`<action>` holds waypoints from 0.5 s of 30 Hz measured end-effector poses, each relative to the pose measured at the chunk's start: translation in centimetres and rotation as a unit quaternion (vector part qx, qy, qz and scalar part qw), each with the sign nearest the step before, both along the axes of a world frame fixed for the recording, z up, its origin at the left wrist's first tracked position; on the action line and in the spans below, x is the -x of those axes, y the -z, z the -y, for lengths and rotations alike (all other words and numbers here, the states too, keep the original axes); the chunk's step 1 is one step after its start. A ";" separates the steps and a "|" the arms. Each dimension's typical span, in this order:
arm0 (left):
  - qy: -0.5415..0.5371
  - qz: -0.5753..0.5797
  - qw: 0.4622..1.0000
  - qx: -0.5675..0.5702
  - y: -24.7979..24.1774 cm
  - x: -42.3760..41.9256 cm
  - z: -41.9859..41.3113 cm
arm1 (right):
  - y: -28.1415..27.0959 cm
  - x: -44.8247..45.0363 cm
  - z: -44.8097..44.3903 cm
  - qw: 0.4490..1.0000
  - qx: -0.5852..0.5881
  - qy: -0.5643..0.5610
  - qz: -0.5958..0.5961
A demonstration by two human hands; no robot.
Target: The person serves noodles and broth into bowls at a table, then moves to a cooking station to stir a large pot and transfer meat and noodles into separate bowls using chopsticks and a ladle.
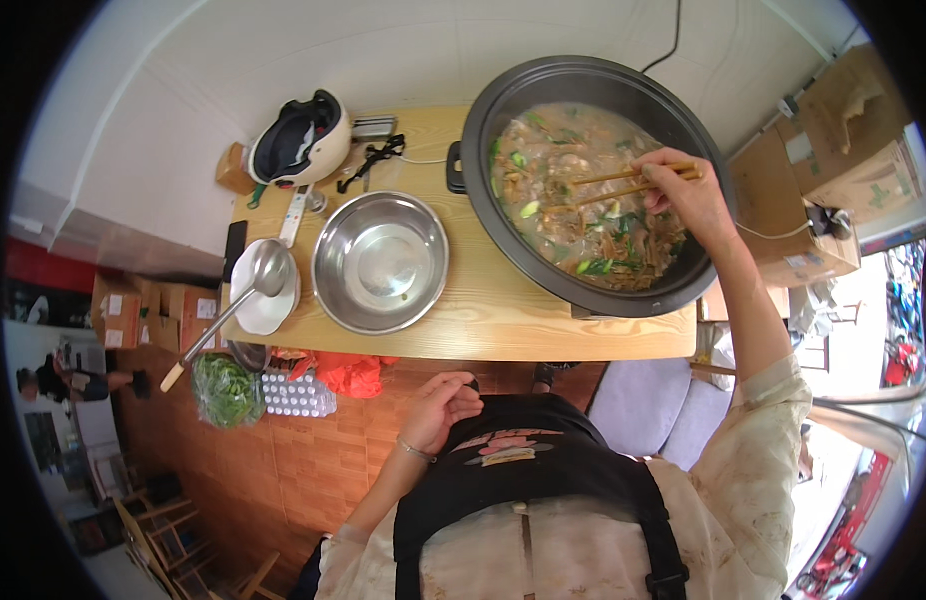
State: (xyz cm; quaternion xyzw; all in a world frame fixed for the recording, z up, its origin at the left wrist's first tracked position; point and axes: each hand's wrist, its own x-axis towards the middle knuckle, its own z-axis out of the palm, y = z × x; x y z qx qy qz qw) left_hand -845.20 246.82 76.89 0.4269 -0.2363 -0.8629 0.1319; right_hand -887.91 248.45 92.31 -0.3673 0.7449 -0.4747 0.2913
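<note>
A pair of wooden chopsticks [620,186] is held in my right hand [682,187], their tips down in the food. That food, a brothy stew [564,161] with green onion pieces and brown strips, fills much of a large black electric pan [500,240]. My left hand [442,405] hangs in front of my black apron [538,420], below the table edge, fingers slightly curled and holding nothing that I can see. Left of the pan stands a steel basin [380,262] with a little something on its bottom. A steel ladle [270,270] rests across a white bowl [256,311].
The wooden table [493,330] bears a white helmet [301,142], a remote control [293,217] and a dark phone-like slab [235,251]. Cardboard boxes [800,202] stand at right. Bagged greens [226,390] and packed bottles [298,394] are on the floor. A person [72,379] is far left.
</note>
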 end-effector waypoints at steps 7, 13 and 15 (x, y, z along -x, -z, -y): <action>-0.021 0.088 0.996 0.006 2.3 -3.7 0.5 | -0.4 0.7 -3.4 0.995 -0.092 0.001 -0.034; 0.016 0.157 0.982 0.102 4.7 -7.3 2.8 | -1.2 2.0 -8.1 0.995 0.023 0.078 -0.063; -0.014 0.168 0.975 0.144 4.7 -8.7 3.9 | -0.8 1.3 -8.9 0.995 -0.071 0.046 -0.058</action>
